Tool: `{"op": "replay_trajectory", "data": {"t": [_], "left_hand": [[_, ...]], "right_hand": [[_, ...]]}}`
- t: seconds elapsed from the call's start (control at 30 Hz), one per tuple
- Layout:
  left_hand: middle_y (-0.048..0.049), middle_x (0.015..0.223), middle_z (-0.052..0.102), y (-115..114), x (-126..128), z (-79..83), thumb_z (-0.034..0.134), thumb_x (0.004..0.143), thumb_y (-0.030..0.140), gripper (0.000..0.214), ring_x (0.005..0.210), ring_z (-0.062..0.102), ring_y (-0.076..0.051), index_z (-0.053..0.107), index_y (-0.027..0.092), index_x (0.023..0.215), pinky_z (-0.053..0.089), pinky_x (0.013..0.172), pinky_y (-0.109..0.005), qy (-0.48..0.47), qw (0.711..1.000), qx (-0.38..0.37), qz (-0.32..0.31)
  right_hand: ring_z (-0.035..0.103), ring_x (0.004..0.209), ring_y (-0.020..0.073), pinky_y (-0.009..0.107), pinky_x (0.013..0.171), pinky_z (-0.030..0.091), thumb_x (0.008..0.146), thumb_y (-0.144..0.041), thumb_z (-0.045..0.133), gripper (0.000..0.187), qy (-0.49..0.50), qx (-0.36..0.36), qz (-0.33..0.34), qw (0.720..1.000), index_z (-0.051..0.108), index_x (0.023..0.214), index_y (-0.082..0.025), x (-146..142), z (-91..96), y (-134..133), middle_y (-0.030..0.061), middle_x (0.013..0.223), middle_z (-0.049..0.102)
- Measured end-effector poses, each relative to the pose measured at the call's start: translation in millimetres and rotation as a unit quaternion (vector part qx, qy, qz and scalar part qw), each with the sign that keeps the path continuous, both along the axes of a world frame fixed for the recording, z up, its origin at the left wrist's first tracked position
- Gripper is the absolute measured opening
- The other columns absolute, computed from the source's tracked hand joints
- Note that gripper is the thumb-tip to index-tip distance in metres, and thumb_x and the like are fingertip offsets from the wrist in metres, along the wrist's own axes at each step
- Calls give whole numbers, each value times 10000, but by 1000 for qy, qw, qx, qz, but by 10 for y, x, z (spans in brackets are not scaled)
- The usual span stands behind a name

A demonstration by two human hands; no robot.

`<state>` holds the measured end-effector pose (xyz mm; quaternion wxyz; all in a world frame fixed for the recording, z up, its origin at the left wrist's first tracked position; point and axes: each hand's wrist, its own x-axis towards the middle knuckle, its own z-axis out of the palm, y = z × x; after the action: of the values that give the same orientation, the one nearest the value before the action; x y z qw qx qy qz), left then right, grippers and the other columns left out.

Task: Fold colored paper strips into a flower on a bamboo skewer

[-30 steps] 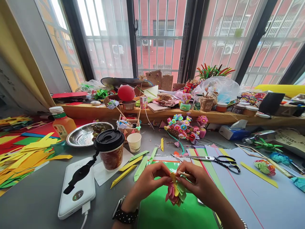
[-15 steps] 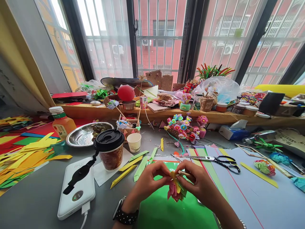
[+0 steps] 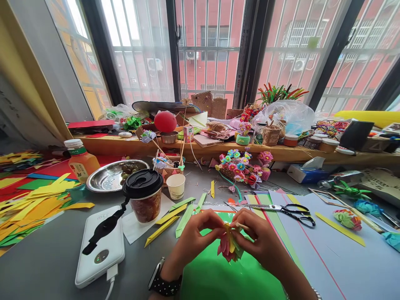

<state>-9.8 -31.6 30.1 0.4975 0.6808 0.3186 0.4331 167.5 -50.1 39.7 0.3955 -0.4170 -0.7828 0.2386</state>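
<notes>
Between my two hands a paper flower (image 3: 230, 246) with pink, yellow and green petals hangs head down over a green sheet (image 3: 228, 279). My left hand (image 3: 198, 239) pinches its yellow base with thumb and forefinger. From the other side my right hand (image 3: 258, 233) grips the same flower, and a thin pale stick (image 3: 243, 226) shows between its fingers. A second folded paper flower (image 3: 346, 219) lies on the pale paper (image 3: 325, 254) at the right. Folded yellow strips (image 3: 162, 230) and green strips (image 3: 185, 221) rest left of my hands.
Open scissors (image 3: 283, 209) lie just beyond my right hand. At left stand a lidded coffee cup (image 3: 144, 202), a paper cup (image 3: 175, 186), a power bank (image 3: 101, 246), a metal plate (image 3: 100, 183) and a juice bottle (image 3: 81, 163). A crowded wooden sill (image 3: 200, 153) runs along the back.
The flower has turned and tilted slightly to the left between my fingers. Both hands keep nearly the same place, with small finger shifts.
</notes>
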Motion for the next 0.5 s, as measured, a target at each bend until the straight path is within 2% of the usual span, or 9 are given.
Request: {"op": "replay_trajectory", "data": {"t": [0.13,0.3,0.5], "left_hand": [[-18,679,562,0,18,-22,604,734,232,113,651,550,-132,568,135,689,459,622,-245,41,995,79,50],[0,640,546,-4,40,-63,553,773,172,113,649,521,-121,546,161,661,421,636,-236,103,970,201,88],[-22,731,559,-24,23,-45,532,784,165,67,699,547,-133,552,172,720,433,634,-233,110,964,222,94]], "right_hand": [[458,558,106,199,484,350,760,-142,489,122,-29,27,-25,999,464,650,-188,-17,7,4,-14,655,495],[443,514,98,194,459,344,766,-149,478,146,-40,61,-47,996,447,630,-192,-41,-27,21,-21,628,461],[530,581,128,206,485,406,767,-136,471,88,-31,101,-52,993,510,710,-191,-51,-100,46,17,683,546]]}}
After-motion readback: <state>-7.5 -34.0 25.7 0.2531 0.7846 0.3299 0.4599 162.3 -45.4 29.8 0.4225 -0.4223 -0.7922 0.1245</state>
